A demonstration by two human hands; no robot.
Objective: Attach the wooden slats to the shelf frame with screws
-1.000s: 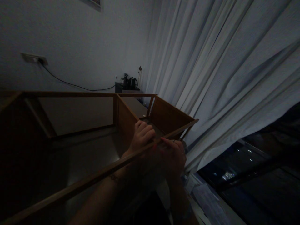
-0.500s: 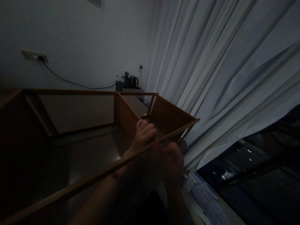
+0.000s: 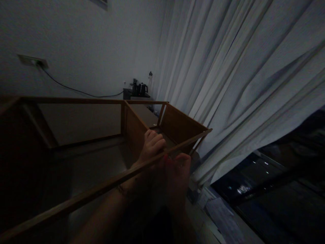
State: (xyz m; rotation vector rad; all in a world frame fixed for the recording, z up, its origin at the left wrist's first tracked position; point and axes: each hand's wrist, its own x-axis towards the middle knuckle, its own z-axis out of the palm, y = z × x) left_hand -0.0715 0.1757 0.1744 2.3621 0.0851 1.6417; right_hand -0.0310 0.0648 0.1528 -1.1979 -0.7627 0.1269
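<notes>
A long wooden frame (image 3: 101, 188), with upright divider panels and open tops, stretches across the view. My left hand (image 3: 153, 144) reaches behind the near rail, its fingers curled over the top of a brown divider panel (image 3: 135, 127) where it meets that rail. On the near side of the same joint is my right hand (image 3: 177, 169), with its fingers bent and closed. Something small and red (image 3: 166, 158) shows at its fingertips against the rail. Dim light hides what exactly the right hand holds.
White curtains (image 3: 215, 67) hang along the right, beside a dark window (image 3: 266, 189). Papers (image 3: 222, 211) lie low on the right. A black kettle (image 3: 143, 88) stands on a small cabinet at the back. A cable (image 3: 76, 90) runs from a wall socket (image 3: 33, 61).
The view has shifted slightly. My right hand, blurred before, has turned and come in nearer to the rail. My left hand keeps its hold on the panel.
</notes>
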